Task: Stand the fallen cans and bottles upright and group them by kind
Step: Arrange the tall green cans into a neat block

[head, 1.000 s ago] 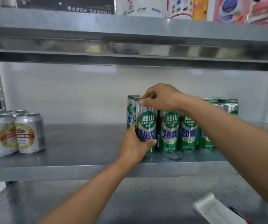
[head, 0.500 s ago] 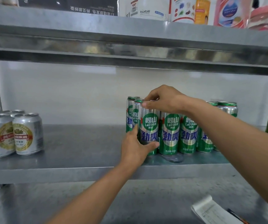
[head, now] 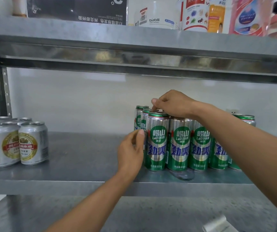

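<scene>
Several tall green Laoshan cans stand upright in a tight group on the middle shelf [head: 84, 166]. The front-left green can [head: 157, 141] stands at the group's left end. My left hand [head: 131, 153] is just left of it, thumb up near its side, fingers loosely curled and holding nothing. My right hand [head: 173, 104] hovers over the can tops. One fingertip touches the front-left can's rim and the index finger is raised. Several short silver cans [head: 32, 143] with gold labels stand upright at the shelf's left end.
A small clear wet patch [head: 183, 175] lies on the shelf in front of the green cans. Boxes and tubs [head: 157, 20] fill the upper shelf. A steel upright [head: 0, 91] stands at the left. Paper [head: 218, 225] lies on the lower surface.
My left hand has let go of the front-left green can and drawn back to its left. My right hand has lifted off that can's top, uncovering the lid.
</scene>
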